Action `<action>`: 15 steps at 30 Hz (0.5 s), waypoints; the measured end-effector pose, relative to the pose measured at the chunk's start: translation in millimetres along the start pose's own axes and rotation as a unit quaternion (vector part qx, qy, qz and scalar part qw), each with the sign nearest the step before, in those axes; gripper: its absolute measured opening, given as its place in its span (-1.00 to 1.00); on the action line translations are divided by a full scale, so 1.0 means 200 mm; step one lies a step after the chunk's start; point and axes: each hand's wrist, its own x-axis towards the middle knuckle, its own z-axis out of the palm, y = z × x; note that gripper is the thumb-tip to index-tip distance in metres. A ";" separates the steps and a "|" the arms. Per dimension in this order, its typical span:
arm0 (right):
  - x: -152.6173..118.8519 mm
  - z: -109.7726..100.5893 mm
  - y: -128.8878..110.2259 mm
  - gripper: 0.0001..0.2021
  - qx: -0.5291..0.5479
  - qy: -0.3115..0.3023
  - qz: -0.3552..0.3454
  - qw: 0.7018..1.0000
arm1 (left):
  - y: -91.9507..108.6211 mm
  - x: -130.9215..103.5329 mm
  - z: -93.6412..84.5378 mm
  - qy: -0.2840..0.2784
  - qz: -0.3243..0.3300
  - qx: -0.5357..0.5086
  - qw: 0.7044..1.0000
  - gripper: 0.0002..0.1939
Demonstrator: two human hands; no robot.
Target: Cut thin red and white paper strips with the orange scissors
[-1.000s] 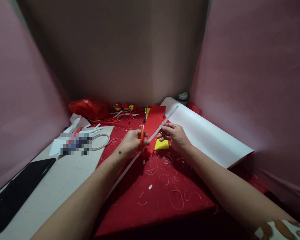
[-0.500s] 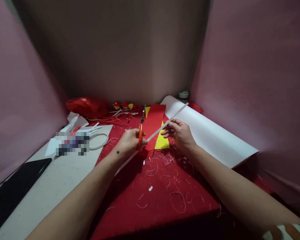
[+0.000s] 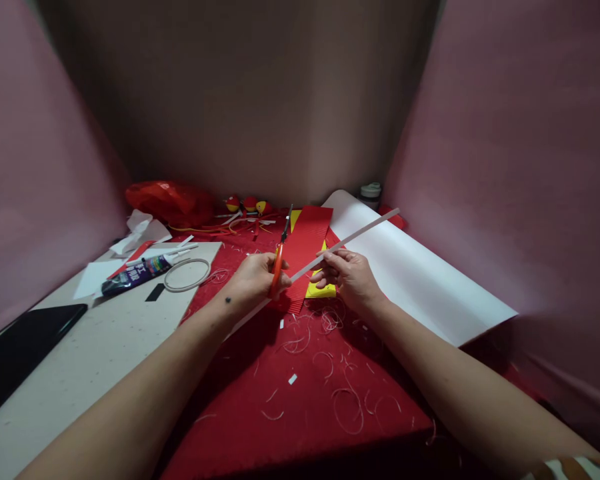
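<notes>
Orange-handled scissors [image 3: 277, 270] are in my left hand [image 3: 254, 279], their blades pointing away from me. The same hand also grips a narrow white strip [image 3: 367, 229], whose lower end passes beneath my left wrist. My right hand [image 3: 354, 279] pinches the strip farther along between thumb and fingers, and its free end sticks out to the upper right. Below both hands lie red corrugated paper [image 3: 311, 230] and a yellow sheet [image 3: 322, 291], partly covered by the red one.
A white paper roll [image 3: 420, 273] lies on the right of the red cloth [image 3: 320, 413]. Thread scraps litter the front. On the left, a pale board [image 3: 95, 367] holds a glue tube [image 3: 137, 275], a ring [image 3: 187, 289] and a black device [image 3: 30, 347]. Behind sits a red bag [image 3: 170, 202].
My right hand has slid a little left and down the strip, and the strip's free end has swung right and lies flatter. My left hand keeps its hold on the scissors. The view has shifted slightly.
</notes>
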 end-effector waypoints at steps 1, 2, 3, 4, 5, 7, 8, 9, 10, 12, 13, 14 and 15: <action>0.00 0.00 0.00 -0.85 0.002 0.003 -0.001 1.000 | 0.00 0.00 0.00 -0.001 -0.002 -0.004 1.000 -0.80; -0.01 0.00 -0.01 -0.84 0.002 0.008 -0.002 1.000 | 0.00 0.00 0.00 -0.003 -0.002 -0.009 1.000 -0.80; -0.01 0.00 -0.01 -0.84 0.001 0.013 -0.002 1.000 | 0.00 0.00 0.01 -0.005 -0.001 -0.014 1.000 -0.80; -0.01 0.00 -0.01 -0.84 0.002 0.018 -0.003 1.000 | 0.00 0.00 0.01 -0.009 0.002 -0.019 1.000 -0.81; -0.01 0.00 -0.01 -0.84 0.003 0.023 -0.005 1.000 | 0.00 -0.01 0.01 -0.014 0.007 -0.022 1.000 -0.81; -0.01 0.00 -0.01 -0.85 0.011 0.030 -0.010 0.999 | 0.01 -0.01 0.01 -0.025 0.014 -0.021 0.999 -0.82; -0.01 -0.01 -0.01 -0.85 0.017 0.032 -0.013 0.999 | 0.01 -0.01 0.01 -0.025 0.015 -0.020 0.999 -0.82; -0.01 -0.01 -0.01 -0.85 0.023 0.031 -0.014 0.999 | 0.01 -0.01 0.01 -0.024 0.013 -0.020 0.999 -0.81; -0.01 -0.01 -0.01 -0.85 0.030 0.028 -0.013 0.999 | 0.01 -0.01 0.01 -0.021 0.011 -0.022 0.999 -0.81; -0.01 -0.01 -0.01 -0.84 0.040 0.010 -0.003 0.999 | 0.01 -0.01 0.01 -0.019 0.009 -0.021 1.000 -0.81; -0.01 -0.01 0.00 -0.84 0.040 -0.002 0.005 0.999 | 0.00 -0.01 0.01 -0.019 0.014 -0.016 1.000 -0.81; -0.01 -0.01 0.00 -0.84 0.037 -0.012 0.014 0.999 | 0.00 -0.01 0.01 -0.021 0.022 -0.006 1.000 -0.81; -0.01 -0.01 0.01 -0.85 0.032 -0.020 0.022 0.999 | -0.01 -0.01 0.01 -0.022 0.030 0.007 0.999 -0.81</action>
